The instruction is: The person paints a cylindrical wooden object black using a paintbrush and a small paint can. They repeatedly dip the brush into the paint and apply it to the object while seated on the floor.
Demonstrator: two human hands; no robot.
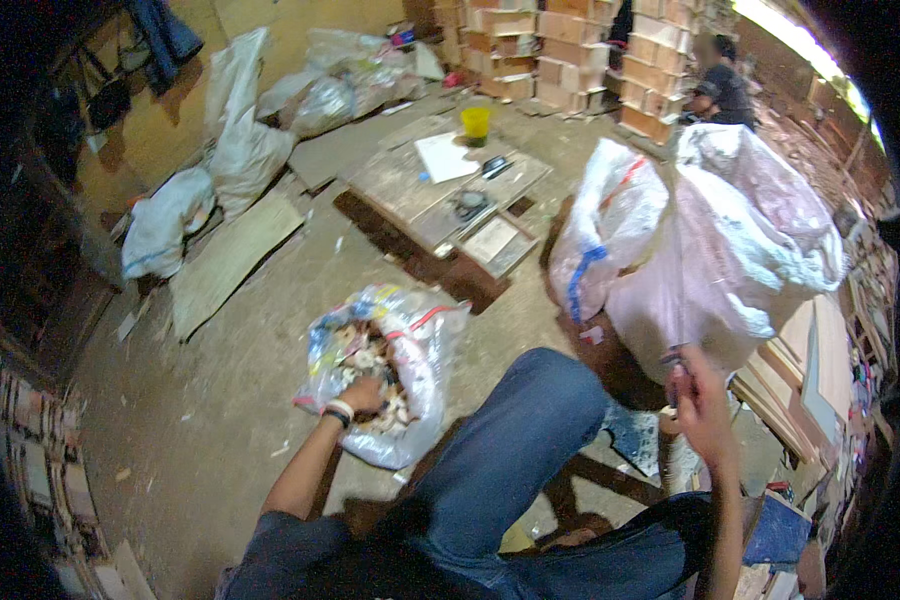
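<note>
My left hand (364, 394), with pale bands at the wrist, reaches down into an open clear plastic bag (425, 385) on the floor. Small white and brown scraps (362, 347) fill the bag's mouth. The fingers are hidden among the scraps and behind the back of the hand. On the other side of my raised knee, my right hand (703, 400) is closed round the dark handle of a long thin tool (678, 300). Its narrow, blade-like length points up in front of a big white sack (660, 300); blur hides its exact kind.
A low wooden platform (400, 185) ahead carries a yellow cup (476, 124). Stacked wooden pieces (495, 50) stand behind it. White sacks (242, 150) lean at the far left; boards (785, 400) lie at the right. Another person (727, 85) is at the far right.
</note>
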